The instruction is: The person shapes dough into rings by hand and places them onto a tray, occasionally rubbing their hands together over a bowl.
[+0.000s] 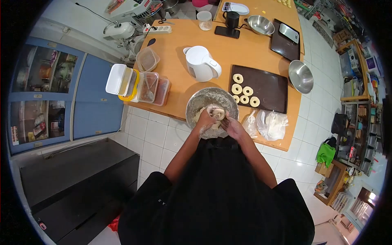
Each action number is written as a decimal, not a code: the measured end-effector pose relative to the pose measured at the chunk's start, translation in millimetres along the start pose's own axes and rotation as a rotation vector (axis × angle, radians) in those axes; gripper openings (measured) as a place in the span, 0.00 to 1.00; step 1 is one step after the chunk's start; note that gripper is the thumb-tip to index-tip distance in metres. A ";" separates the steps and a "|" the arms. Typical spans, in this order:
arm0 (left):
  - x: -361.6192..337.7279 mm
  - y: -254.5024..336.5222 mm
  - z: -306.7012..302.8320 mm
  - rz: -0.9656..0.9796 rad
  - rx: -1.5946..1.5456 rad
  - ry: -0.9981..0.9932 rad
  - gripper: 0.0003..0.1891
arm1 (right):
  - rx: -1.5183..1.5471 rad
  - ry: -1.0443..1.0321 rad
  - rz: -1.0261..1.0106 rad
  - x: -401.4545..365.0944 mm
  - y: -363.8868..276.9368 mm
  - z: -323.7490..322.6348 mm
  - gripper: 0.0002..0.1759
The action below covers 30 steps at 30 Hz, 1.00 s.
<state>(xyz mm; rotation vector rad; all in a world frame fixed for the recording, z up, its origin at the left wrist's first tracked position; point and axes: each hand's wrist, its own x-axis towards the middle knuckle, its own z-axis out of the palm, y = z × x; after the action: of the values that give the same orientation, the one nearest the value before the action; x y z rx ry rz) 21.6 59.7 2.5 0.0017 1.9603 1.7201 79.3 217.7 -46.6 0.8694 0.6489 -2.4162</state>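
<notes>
A metal bowl (192,102) with a flour-coated inside sits at the table's near edge, with pale dough pieces (215,125) in it. Over the bowl, my left hand (206,119) has its fingers bent around a pale dough piece (219,114). My right hand (232,126) is beside that dough on the right, palm partly up, fingers apart and dusted with flour. Just right of the bowl lies a dark baking tray (267,87) with several ring-shaped dough pieces (247,90) on its left part.
A white kettle (199,61) stands beyond the bowl. Plastic containers (148,86) are stacked at the left edge. Plastic bags (272,124) lie at the near right corner, a steel bowl (301,76) at the right edge. Farther back are a black mug (232,19) and a second tray (281,47).
</notes>
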 end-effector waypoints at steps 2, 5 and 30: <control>-3.3 7.1 1.8 -0.086 -0.039 0.002 0.13 | -0.023 0.028 0.036 0.6 5.1 -4.1 0.19; 3.5 -11.6 -1.3 -0.030 0.038 -0.028 0.14 | -0.132 -0.061 -0.052 -4.4 5.1 5.3 0.18; 3.1 -8.2 -4.5 -0.153 0.194 -0.045 0.20 | -0.295 0.031 -0.213 -14.1 -10.6 20.0 0.16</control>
<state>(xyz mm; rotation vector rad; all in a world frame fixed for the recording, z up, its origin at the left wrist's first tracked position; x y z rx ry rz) 20.0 55.0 -6.0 -0.0393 2.0307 1.4179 73.7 218.3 -20.5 0.7472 1.1264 -2.4069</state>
